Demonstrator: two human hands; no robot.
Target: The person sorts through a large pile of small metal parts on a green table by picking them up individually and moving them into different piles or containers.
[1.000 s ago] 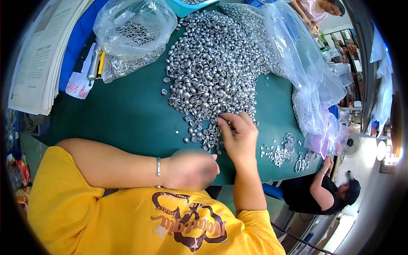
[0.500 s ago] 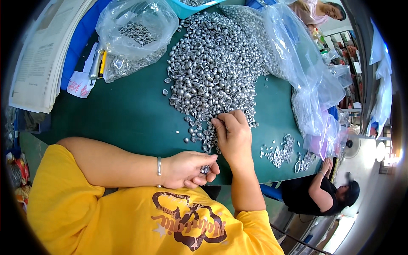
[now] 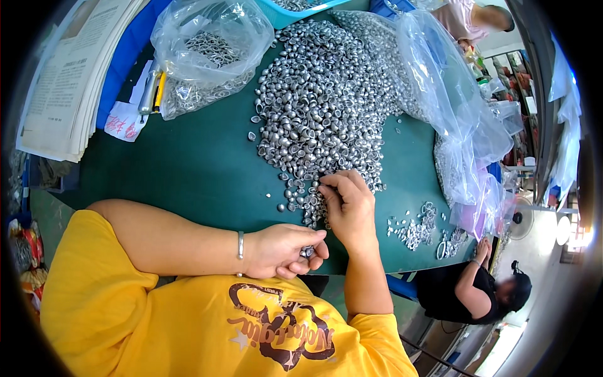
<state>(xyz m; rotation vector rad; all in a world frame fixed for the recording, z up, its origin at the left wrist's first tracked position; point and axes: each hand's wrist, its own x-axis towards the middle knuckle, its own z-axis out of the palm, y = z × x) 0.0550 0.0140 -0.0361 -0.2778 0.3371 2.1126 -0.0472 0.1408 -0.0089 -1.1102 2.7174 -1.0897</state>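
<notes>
A large heap of small silvery hollow metal domes (image 3: 323, 100) covers the middle of the green table. At the heap's near edge, my right hand (image 3: 352, 210) is closed, thumb and fingertips brought together among the loose domes; what they pinch is too small to make out. My left hand (image 3: 282, 251), palm turned up at the table's front edge, curls around a few small metal domes (image 3: 307, 251). A narrow trail of domes (image 3: 314, 210) runs from the heap down toward my left fingers.
Clear bags of metal parts stand at the back left (image 3: 210, 50) and along the right (image 3: 440, 94). Small metal pieces (image 3: 418, 232) lie in a group at right. Papers (image 3: 75, 81) and a yellow-black pen (image 3: 159, 92) are at left. Two other people sit beyond the table's right side.
The whole view has shifted slightly, moving the table's things a little rightward in the picture. Both hands keep nearly the same pose, the right one still at the heap's edge.
</notes>
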